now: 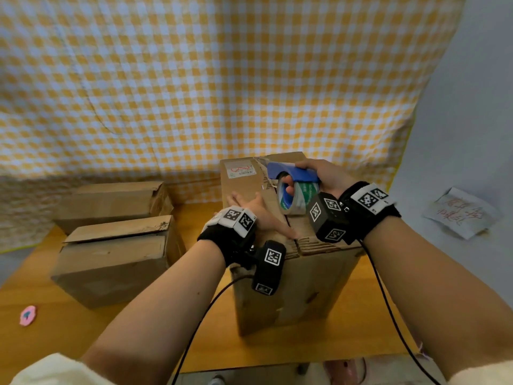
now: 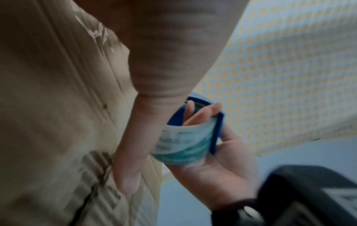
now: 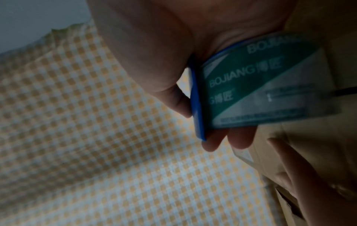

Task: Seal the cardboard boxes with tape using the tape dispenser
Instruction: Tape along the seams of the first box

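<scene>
A tall cardboard box stands upright on the wooden table in front of me. My left hand lies flat on its top flaps with fingers spread; the thumb presses near the centre seam. My right hand grips a blue tape dispenser with a green-and-white tape roll just above the box's top, fingers hooked through the roll's core. The roll's label fills the right wrist view. The same roll shows in the left wrist view.
Two more cardboard boxes lie on the table's left: one nearer, one behind it. A yellow checked cloth hangs behind. A pink sticker lies at the left edge. A handwritten paper is on the right wall.
</scene>
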